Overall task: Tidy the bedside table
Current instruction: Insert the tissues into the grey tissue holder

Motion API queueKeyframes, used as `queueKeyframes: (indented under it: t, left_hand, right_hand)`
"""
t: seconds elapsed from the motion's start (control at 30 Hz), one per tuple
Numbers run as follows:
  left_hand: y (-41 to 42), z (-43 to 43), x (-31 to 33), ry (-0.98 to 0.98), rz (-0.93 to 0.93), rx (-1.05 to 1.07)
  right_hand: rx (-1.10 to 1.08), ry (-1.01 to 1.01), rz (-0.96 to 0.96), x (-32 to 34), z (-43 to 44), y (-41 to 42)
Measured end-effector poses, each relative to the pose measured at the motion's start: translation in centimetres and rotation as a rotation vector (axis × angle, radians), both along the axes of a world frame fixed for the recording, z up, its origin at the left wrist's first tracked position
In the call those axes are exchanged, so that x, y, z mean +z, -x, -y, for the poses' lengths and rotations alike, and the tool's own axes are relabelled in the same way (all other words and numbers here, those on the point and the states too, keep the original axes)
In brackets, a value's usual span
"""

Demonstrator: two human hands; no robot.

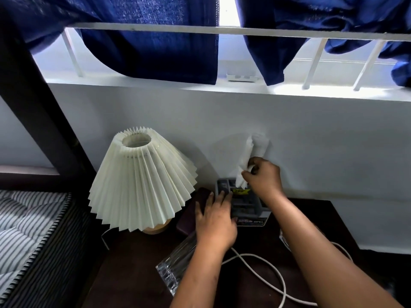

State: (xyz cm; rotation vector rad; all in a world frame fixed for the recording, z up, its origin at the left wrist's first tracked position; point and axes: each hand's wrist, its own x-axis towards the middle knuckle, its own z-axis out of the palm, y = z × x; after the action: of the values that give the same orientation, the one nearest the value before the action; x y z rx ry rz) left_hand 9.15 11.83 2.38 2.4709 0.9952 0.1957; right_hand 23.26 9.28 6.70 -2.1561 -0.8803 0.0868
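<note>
On the dark bedside table (pixel 138 258) a grey tissue box (pixel 249 204) stands against the wall. My right hand (pixel 263 176) is above the box, pinched on a white tissue (pixel 255 152) that sticks up from its slot. My left hand (pixel 215 221) lies flat with its fingers on the box's left side, pressing down on it. A dark flat object (pixel 189 216) lies just left of the box, partly under my left hand.
A lamp with a cream pleated shade (pixel 142 183) stands at the table's left. A clear glass object (pixel 175 265) lies near the front, and a white cable (pixel 266 270) loops across the table. A striped mattress (pixel 29 230) is at left. Blue curtains (pixel 151 41) hang above.
</note>
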Motion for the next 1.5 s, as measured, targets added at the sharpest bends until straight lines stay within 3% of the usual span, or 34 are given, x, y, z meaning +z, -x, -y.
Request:
queueKeyframes:
  t: [0.2,0.53,0.7,0.93,1.07,1.3,1.5]
  left_hand:
    - [-0.1,0.2,0.0,0.013,-0.021,-0.010]
    - [-0.5,0.5,0.4,0.014,0.017,0.006]
    - [-1.2,0.9,0.5,-0.010,0.059,0.029]
    - [-1.5,1.2,-0.1,-0.052,0.051,0.006]
    - [-1.5,1.1,-0.5,-0.077,0.054,0.019]
    - [-1.4,0.8,-0.8,-0.096,0.055,0.017]
    - [-1.5,0.6,-0.9,-0.078,0.028,0.010]
  right_hand:
    - [0.086,0.067,-0.018,-1.5,-0.3,0.4]
    - [0.091,0.181,0.131,-2.6,0.7,-0.6]
    - [0.121,0.432,0.130,-3.1,1.6,-1.1]
    - [0.204,0.616,0.076,-1.7,1.0,-1.2]
    - [0.251,0.588,0.014,-0.9,0.9,-1.5]
    - [0.086,0.110,-0.110,-2.0,2.2,-2.8]
    - [0.167,0.247,-0.060,-2.3,1.3,-2.2]
